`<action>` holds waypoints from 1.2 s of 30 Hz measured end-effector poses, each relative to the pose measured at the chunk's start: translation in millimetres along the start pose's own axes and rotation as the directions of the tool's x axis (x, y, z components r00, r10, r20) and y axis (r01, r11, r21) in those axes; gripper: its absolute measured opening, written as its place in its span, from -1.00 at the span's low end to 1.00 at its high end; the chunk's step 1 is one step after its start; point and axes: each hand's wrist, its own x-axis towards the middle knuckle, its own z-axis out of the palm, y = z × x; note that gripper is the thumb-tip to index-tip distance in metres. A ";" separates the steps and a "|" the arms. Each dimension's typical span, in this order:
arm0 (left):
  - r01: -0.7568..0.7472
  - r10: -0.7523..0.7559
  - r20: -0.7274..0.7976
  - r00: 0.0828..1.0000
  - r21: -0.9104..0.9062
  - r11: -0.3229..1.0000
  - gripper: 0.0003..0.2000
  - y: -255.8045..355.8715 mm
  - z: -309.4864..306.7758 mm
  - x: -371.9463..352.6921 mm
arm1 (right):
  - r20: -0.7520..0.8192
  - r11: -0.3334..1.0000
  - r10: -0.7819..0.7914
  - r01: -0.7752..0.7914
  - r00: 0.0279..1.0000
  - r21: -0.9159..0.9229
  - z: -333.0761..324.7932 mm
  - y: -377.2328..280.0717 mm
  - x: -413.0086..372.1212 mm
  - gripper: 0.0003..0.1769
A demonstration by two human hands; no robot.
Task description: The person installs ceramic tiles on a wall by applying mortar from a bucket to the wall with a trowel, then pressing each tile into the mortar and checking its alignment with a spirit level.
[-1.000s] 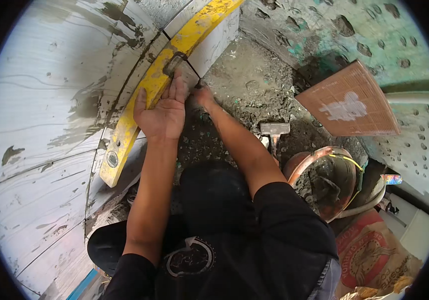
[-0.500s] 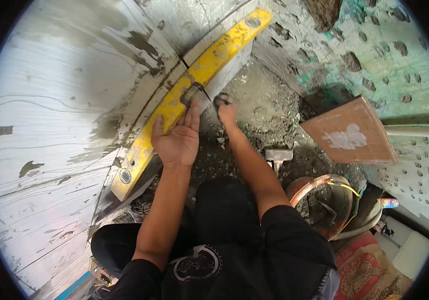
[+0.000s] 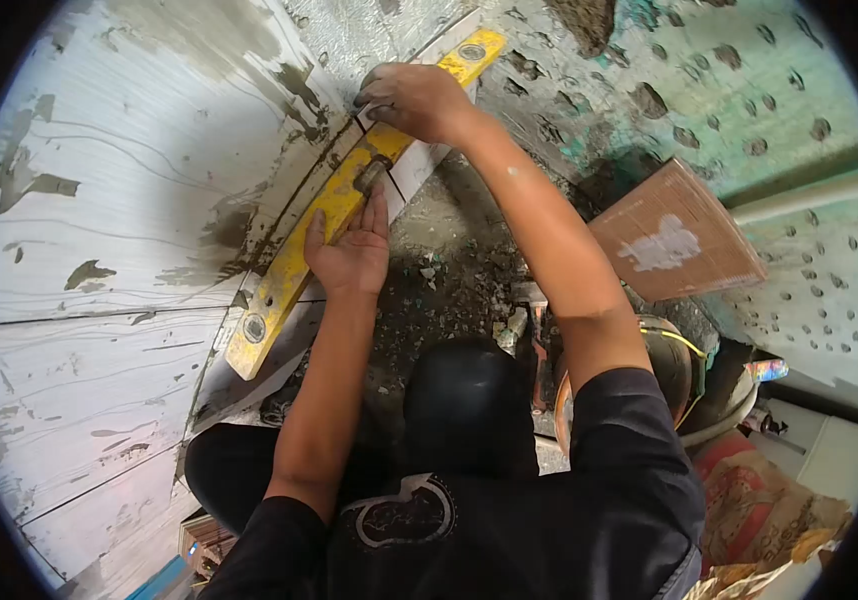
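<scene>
A yellow spirit level (image 3: 294, 255) with grey mortar smears lies slantwise along a narrow white tile strip (image 3: 417, 170). My left hand (image 3: 354, 255) is palm up at the level's middle, thumb and fingertips against it around the centre vial. My right hand (image 3: 424, 100) reaches across the level's upper part. Its dirty fingers are bent together at the tile edge beside the large white wall tiles (image 3: 139, 190); whatever they pinch, if anything, is hidden. Part of the level is covered by this hand.
Rubble and wet mortar (image 3: 439, 260) cover the floor beside the strip. A cardboard piece (image 3: 679, 235) leans at the right, before a pitted green wall (image 3: 749, 110). A bucket (image 3: 674, 365) stands near my right arm, with a paper sack (image 3: 769, 500) behind it.
My right hand has moved from the mortar below the strip up and left, over the level to the tile edge. My left hand stays at the level's middle. The view has shifted slightly.
</scene>
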 end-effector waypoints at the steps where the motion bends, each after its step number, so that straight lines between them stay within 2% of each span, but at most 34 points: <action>1: -0.021 0.021 0.014 1.000 0.029 0.999 -0.47 -0.5 -0.6 -0.5 | 0.037 1.000 0.024 -0.024 0.999 0.006 0.5 -1.2 0.1 -0.75; 3: -0.019 0.019 0.001 1.000 0.021 1.000 -0.48 -0.9 0.8 -1.3 | 0.110 0.998 0.062 -0.063 0.992 0.009 -1.5 -0.7 1.9 -0.74; 5: -0.013 0.013 0.000 1.000 -0.004 1.000 -0.48 -0.2 -0.1 -1.8 | -0.067 0.989 0.102 -0.094 0.993 0.113 -5.7 -1.1 -4.7 -0.72; 7: 0.002 -0.001 0.019 1.000 -0.047 0.999 -0.49 0.7 -1.6 1.1 | -0.204 0.952 0.204 -0.145 0.958 0.268 -29.9 -16.5 -23.4 -0.69; 8: 0.003 0.001 0.041 0.999 -0.098 0.995 -0.48 1.4 -2.0 2.8 | -0.217 0.917 0.306 -0.227 0.927 0.328 -45.3 -23.8 -38.9 -0.69; 9: 0.008 0.001 0.060 0.998 -0.148 0.989 -0.48 1.9 -3.0 4.5 | -0.221 0.869 0.410 -0.306 0.885 0.388 -62.9 -29.2 -59.8 -0.69; 11: 0.025 0.000 0.128 0.992 -0.192 0.981 -0.46 0.6 -3.7 6.4 | -0.274 0.842 0.512 -0.412 0.814 0.348 -98.4 -31.6 -111.6 -0.73; 13: 0.065 -0.021 0.225 0.974 -0.191 0.979 -0.45 8.6 -20.1 23.7 | -0.270 0.661 0.736 -0.573 0.621 0.484 -135.9 -41.8 -173.5 -0.77; 14: 0.109 -0.049 0.275 0.960 -0.206 0.973 -0.44 9.6 -37.3 38.6 | -0.276 0.616 0.785 -0.657 0.554 0.435 -163.0 -53.1 -203.6 -0.77; 16: 0.190 -0.145 0.211 0.967 -0.211 0.959 -0.43 10.5 -25.7 25.1 | -0.289 0.499 0.858 -0.823 0.425 0.271 -211.5 -79.6 -259.3 -0.77; 18: 0.084 -0.078 0.072 0.994 -0.080 0.993 -0.44 6.4 -12.5 12.7 | -0.203 0.355 0.907 -0.929 0.369 -0.104 -235.6 -105.8 -312.8 -0.77; 20: 0.083 -0.082 0.021 0.996 -0.083 0.993 -0.43 3.7 -5.6 9.8 | -0.039 0.266 0.949 -0.865 0.311 -0.425 -242.1 -125.7 -352.7 -0.77; 21: 0.073 -0.074 -0.010 0.997 -0.079 0.994 -0.42 4.6 -6.8 9.4 | -0.023 0.166 0.977 -0.821 0.213 -0.546 -227.4 -125.2 -383.7 -0.79; 22: 0.099 -0.100 0.004 0.995 -0.127 0.987 -0.41 6.7 -10.9 13.4 | 0.020 0.178 0.979 -0.799 0.204 -0.574 -219.3 -132.8 -397.3 -0.79; 25: 0.116 -0.110 0.053 0.992 -0.120 0.986 -0.39 8.2 -14.6 18.5 | 0.195 0.265 0.964 -0.668 0.180 -0.695 -190.0 -162.0 -426.7 -0.78; 26: 0.119 -0.115 0.038 0.993 -0.118 0.986 -0.39 8.4 -12.4 16.7 | 0.268 0.248 0.960 -0.673 0.077 -0.697 -180.7 -168.4 -429.7 -0.78; 27: 0.127 -0.121 0.055 0.991 -0.118 0.985 -0.39 8.5 -14.0 16.0 | 0.285 0.278 0.953 -0.651 0.097 -0.706 -171.0 -175.9 -432.3 -0.79; 29: 0.143 -0.133 0.093 0.987 -0.119 0.983 -0.40 9.3 -16.5 18.2 | 0.422 0.341 0.907 -0.584 -0.003 -0.737 -160.0 -180.2 -446.5 -0.79; 32: 0.165 -0.149 0.134 0.980 -0.117 0.979 -0.40 11.3 -22.3 23.4 | 0.454 0.345 0.883 -0.492 -0.118 -0.799 -154.8 -186.1 -451.9 -0.78; 35: 0.124 -0.117 0.085 0.990 -0.081 0.989 -0.40 9.2 -16.8 19.3 | 0.484 0.384 0.867 -0.456 -0.120 -0.802 -152.2 -185.9 -451.5 -0.78; 36: 0.126 -0.118 0.094 0.988 -0.082 0.989 -0.41 8.7 -18.2 20.6 | 0.465 0.361 0.878 -0.481 -0.113 -0.799 -150.1 -183.6 -454.7 -0.77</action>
